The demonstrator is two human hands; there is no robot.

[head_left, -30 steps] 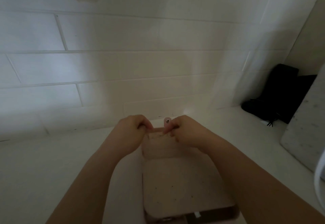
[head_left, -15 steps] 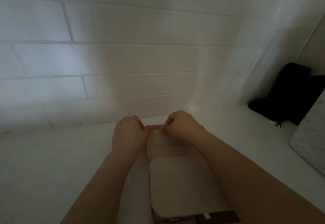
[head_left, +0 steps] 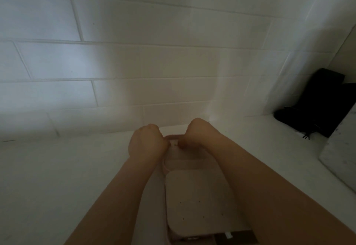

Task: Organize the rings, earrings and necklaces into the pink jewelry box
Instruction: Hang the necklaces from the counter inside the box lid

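- Both hands shifted nearer across pink rectangular jewelry box [head_left: 196, 202]; long axis runs away from wearer.
- Left hand [head_left: 146, 142], right hand [head_left: 198, 135] curled; grasp undeterminable (too dim).

Single head view: looks forward and down from close above box [head_left: 194, 202] on counter [head_left: 57, 177], facing tiled wall [head_left: 154, 62].

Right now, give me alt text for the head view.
Two bare hands, left hand and right hand, work with curled fingers at the far edge of an open pink jewelry box on a white counter. What they pinch is too small to tell. A white tiled wall rises behind; a black object sits at far right.
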